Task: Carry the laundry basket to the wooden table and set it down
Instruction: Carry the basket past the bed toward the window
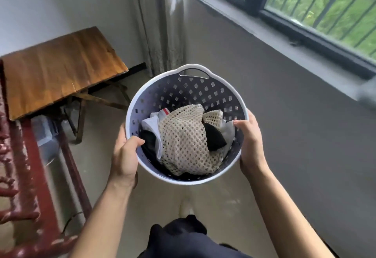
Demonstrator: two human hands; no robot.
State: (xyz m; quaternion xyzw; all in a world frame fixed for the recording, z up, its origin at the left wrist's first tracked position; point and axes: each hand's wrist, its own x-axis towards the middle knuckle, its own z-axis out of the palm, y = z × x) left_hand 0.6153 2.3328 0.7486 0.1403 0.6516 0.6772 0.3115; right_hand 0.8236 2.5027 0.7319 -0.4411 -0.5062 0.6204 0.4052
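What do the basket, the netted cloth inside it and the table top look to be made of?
Laundry basket: moulded plastic, smooth and matte, with punched square holes and a white rim. Netted cloth: soft cream open-mesh fabric, likely knitted, since it crumples. Wooden table: wood with streaky brown grain, slightly glossy, split at its front edge.

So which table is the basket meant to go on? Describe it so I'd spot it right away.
Look to the left wall, just left of the curtain. The wooden table stands there, ahead and left of the basket held in both hands. Its top is plain, flat orange-brown wood on crossed legs, unlike the carved dark red furniture beside it.
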